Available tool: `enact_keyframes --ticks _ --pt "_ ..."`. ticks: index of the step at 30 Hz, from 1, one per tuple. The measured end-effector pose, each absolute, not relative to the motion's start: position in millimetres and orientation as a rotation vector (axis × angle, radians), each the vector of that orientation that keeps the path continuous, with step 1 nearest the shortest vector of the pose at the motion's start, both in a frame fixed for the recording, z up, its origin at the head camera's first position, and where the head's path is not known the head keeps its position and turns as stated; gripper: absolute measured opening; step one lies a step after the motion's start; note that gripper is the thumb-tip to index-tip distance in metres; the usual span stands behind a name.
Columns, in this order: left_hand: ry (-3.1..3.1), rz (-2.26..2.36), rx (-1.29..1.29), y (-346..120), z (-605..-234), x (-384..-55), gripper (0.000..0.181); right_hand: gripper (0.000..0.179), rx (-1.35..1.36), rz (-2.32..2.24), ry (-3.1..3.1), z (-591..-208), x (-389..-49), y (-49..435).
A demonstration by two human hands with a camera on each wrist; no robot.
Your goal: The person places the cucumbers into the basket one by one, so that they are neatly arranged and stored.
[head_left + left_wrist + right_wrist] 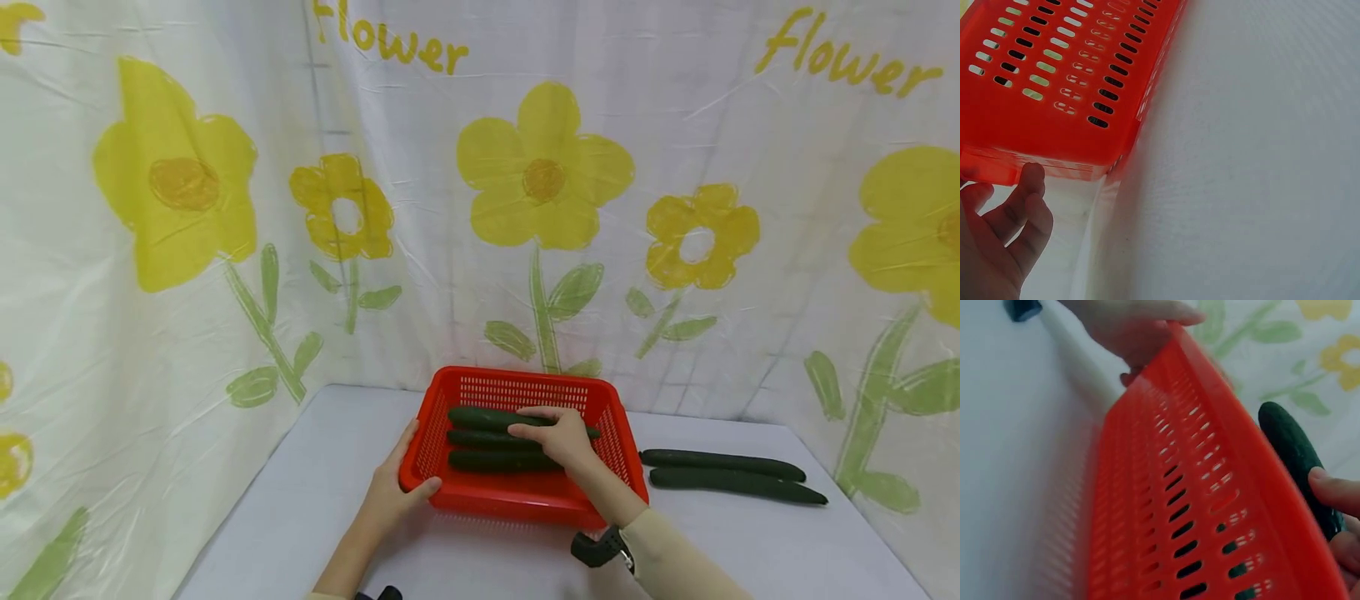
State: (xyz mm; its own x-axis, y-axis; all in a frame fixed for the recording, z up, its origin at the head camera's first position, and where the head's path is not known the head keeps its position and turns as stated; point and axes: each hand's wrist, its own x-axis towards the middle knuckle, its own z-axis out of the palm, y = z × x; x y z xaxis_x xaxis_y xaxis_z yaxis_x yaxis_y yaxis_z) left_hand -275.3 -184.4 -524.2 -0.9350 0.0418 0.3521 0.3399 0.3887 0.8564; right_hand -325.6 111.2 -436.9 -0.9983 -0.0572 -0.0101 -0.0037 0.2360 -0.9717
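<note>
A red plastic basket [517, 496] with slotted walls stands on the table and holds several dark green cucumbers lying lengthwise. My left hand [392, 487] grips the basket's near left corner, the thumb at the rim and the fingers along the outside of the left wall. In the left wrist view, that hand [1007, 228] shows its bent fingers beside the rim. Inside the basket, my right hand [558, 436] holds the rearmost cucumber [480, 418] between thumb and fingers. The right wrist view shows this cucumber [1291, 444] above the rim, its far end partly covered by the hand [1341, 519].
Two more cucumbers, a rear one [723, 462] and a front one [738, 483], lie on the white table [300, 500] right of the basket. A curtain [420, 208] printed with yellow flowers hangs behind the table and along its sides.
</note>
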Motion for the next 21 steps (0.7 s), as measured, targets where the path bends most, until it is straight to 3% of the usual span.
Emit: enact_keyframes --ticks 21 --pt "-2.387 -1.554 -0.327 -182.5 -521.1 -273.9 0.094 0.045 0.155 -1.786 2.233 -454.4 -326.9 114.4"
